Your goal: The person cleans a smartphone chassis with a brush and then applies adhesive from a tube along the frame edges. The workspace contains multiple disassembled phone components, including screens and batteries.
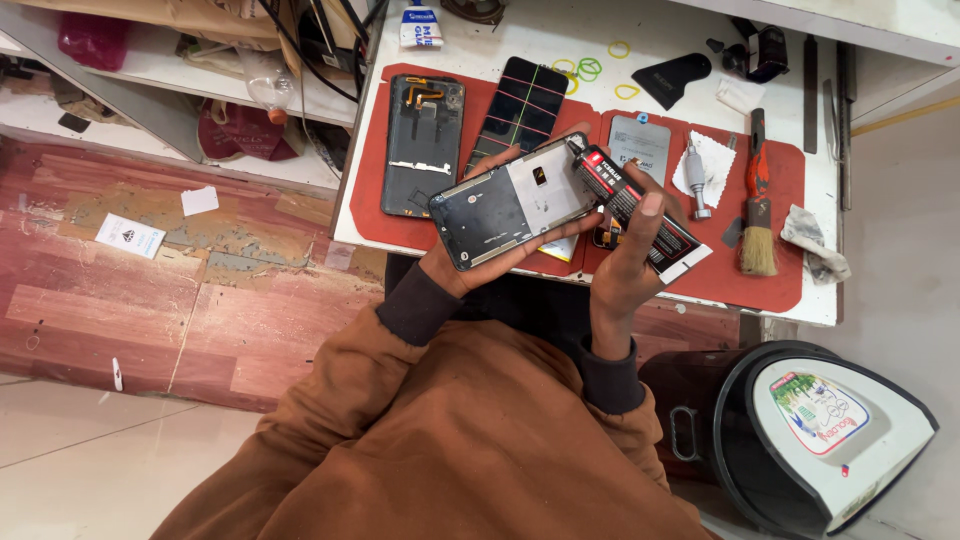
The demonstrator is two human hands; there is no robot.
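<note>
My left hand holds an opened phone frame from underneath, its bare inner side facing up and tilted. My right hand grips a black and red glue tube, whose nozzle touches the frame's upper right corner. Both hands hover over the front edge of a red work mat on a white table. A phone back cover and a dark screen panel with pink tape lines lie on the mat behind the frame.
On the mat's right lie a small silver tool on white paper, a brush with a red handle, and a crumpled cloth. Yellow rubber bands and a black pick sit further back. A black and white appliance stands at lower right.
</note>
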